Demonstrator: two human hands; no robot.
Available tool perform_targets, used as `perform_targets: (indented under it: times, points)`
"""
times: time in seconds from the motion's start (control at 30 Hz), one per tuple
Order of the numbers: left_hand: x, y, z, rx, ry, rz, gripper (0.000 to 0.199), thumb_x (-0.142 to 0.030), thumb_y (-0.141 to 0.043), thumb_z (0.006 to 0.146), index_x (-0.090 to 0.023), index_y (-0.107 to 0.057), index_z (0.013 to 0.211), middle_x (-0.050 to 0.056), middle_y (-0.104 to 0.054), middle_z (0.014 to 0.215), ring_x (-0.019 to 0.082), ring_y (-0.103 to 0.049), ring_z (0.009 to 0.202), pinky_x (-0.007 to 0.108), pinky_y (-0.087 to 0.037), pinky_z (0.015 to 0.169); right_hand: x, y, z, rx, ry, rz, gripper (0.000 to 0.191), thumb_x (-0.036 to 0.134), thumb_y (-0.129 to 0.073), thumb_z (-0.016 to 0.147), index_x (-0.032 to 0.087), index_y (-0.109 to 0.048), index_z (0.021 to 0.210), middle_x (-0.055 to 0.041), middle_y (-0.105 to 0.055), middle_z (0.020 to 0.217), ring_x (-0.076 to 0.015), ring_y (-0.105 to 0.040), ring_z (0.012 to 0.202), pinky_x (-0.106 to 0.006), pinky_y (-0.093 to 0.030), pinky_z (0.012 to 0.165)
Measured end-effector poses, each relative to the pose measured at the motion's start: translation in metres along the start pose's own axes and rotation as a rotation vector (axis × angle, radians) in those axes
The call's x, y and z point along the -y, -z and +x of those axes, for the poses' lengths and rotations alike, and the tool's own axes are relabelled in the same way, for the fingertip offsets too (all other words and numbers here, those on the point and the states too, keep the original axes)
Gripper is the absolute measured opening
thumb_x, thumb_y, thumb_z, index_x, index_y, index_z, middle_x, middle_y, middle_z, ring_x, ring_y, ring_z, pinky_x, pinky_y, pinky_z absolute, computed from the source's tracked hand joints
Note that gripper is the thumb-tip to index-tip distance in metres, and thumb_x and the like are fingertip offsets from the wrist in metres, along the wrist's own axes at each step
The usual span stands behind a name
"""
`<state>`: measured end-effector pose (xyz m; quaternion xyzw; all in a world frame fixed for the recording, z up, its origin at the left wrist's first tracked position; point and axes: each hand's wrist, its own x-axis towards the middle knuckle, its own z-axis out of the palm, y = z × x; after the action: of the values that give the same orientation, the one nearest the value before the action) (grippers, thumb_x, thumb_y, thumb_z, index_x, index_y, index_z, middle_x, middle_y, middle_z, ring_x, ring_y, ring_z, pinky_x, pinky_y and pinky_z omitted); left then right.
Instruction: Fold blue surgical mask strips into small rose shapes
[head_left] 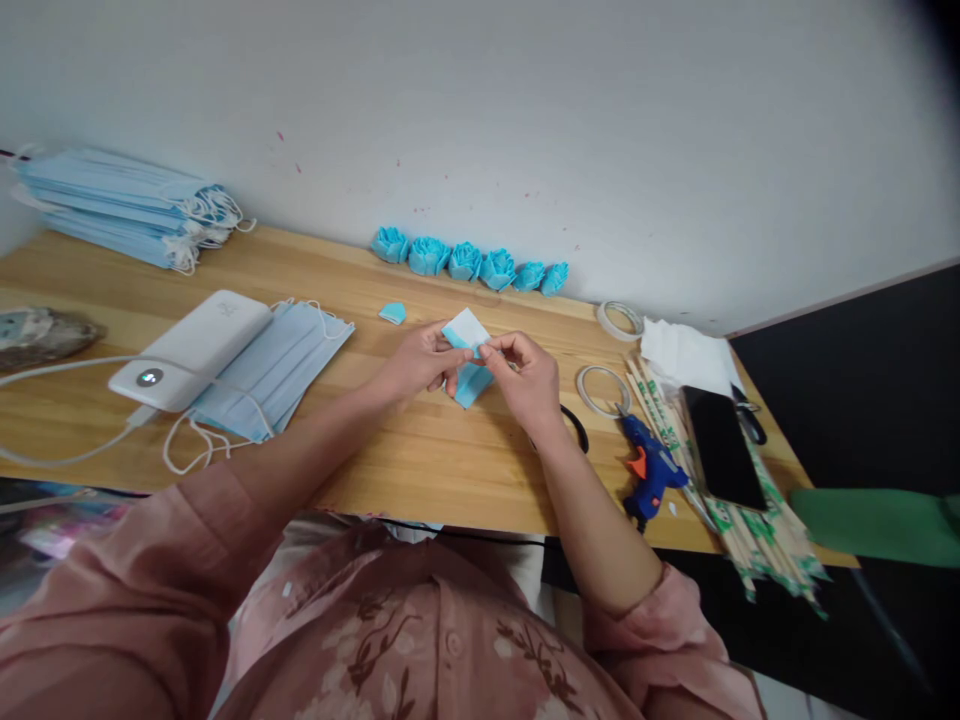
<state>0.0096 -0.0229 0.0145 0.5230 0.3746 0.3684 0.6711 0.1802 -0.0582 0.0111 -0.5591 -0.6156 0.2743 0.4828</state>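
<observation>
Between my two hands is a blue and white piece of mask fabric [474, 380], partly folded so a white side shows at the top and blue below. My left hand [421, 362] pinches its left side with thumb and fingers. On the right edge, my right hand [526, 375] grips it between thumb and forefinger. A small blue folded petal piece [392, 313] lies on the table beyond my left hand. Behind, along the wall, stands a row of several blue fabric flowers [465, 261]. A black-handled object [576, 428] is partly hidden by my right wrist.
Left on the wooden table [360, 460] are a white power bank [202, 340] with a cable, loose face masks [277, 360] and a mask stack [127, 205]. To the right lie tape rolls [604, 390], a blue glue gun [651, 465], wrapped chopsticks [757, 545] and a phone [724, 445].
</observation>
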Motion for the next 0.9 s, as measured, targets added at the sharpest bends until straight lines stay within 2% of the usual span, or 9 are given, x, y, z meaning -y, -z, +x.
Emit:
perform_targets:
  times: [0.23, 0.43, 0.57, 0.7, 0.8, 0.9]
  points:
    - [-0.0012, 0.0003, 0.0002, -0.018, 0.010, 0.040, 0.013, -0.020, -0.070, 0.083, -0.015, -0.060, 0.089, 0.001, -0.074, 0.076, 0.005, -0.054, 0.041, 0.021, -0.029, 0.041, -0.0024, -0.0008, -0.0001, 0.003, -0.003, 0.008, 0.017, 0.037, -0.067, 0.086, 0.023, -0.065, 0.079, -0.0001, -0.075, 0.079, -0.0169, -0.070, 0.077, -0.032, -0.053, 0.078]
    - [-0.0042, 0.0004, -0.0014, -0.068, 0.010, 0.035, 0.011, -0.019, -0.066, 0.086, -0.015, -0.061, 0.094, 0.004, -0.078, 0.085, 0.004, -0.051, 0.040, 0.020, -0.028, 0.041, -0.0080, 0.0017, 0.0031, -0.040, -0.029, 0.158, 0.041, 0.062, -0.055, 0.093, 0.024, -0.069, 0.100, -0.0023, -0.075, 0.096, -0.0174, -0.071, 0.085, -0.032, -0.057, 0.080]
    - [-0.0051, 0.0002, -0.0015, -0.073, 0.000, 0.031, 0.009, -0.018, -0.065, 0.087, -0.015, -0.062, 0.095, 0.004, -0.078, 0.084, 0.004, -0.050, 0.039, 0.021, -0.028, 0.042, -0.0081, 0.0028, 0.0033, -0.015, -0.044, 0.200, 0.046, 0.067, -0.052, 0.093, 0.025, -0.070, 0.099, -0.0029, -0.075, 0.097, -0.0178, -0.071, 0.087, -0.034, -0.058, 0.082]
    - [-0.0034, 0.0003, -0.0006, -0.085, 0.005, 0.037, 0.007, -0.019, -0.067, 0.086, -0.015, -0.063, 0.089, 0.001, -0.074, 0.074, 0.004, -0.049, 0.039, 0.022, -0.027, 0.043, -0.0042, 0.0013, 0.0025, -0.007, -0.028, 0.215, 0.041, 0.064, -0.063, 0.087, 0.024, -0.070, 0.091, -0.0021, -0.075, 0.093, -0.0172, -0.070, 0.087, -0.032, -0.057, 0.081]
    - [-0.0012, 0.0008, 0.0001, -0.079, -0.002, 0.037, 0.010, -0.022, -0.070, 0.084, -0.015, -0.063, 0.086, -0.002, -0.069, 0.064, 0.004, -0.048, 0.039, 0.022, -0.026, 0.043, -0.0039, -0.0009, 0.0024, 0.037, -0.062, 0.240, 0.038, 0.059, -0.073, 0.080, 0.023, -0.068, 0.093, -0.0016, -0.076, 0.089, -0.0179, -0.072, 0.082, -0.032, -0.058, 0.077]
    - [0.0005, 0.0011, 0.0011, -0.051, -0.018, 0.035, 0.012, -0.022, -0.071, 0.083, -0.015, -0.063, 0.086, -0.003, -0.067, 0.062, 0.005, -0.047, 0.038, 0.022, -0.026, 0.042, -0.0052, -0.0026, 0.0028, 0.051, -0.110, 0.246, 0.036, 0.053, -0.079, 0.075, 0.023, -0.068, 0.093, -0.0020, -0.076, 0.087, -0.0196, -0.076, 0.079, -0.033, -0.058, 0.073]
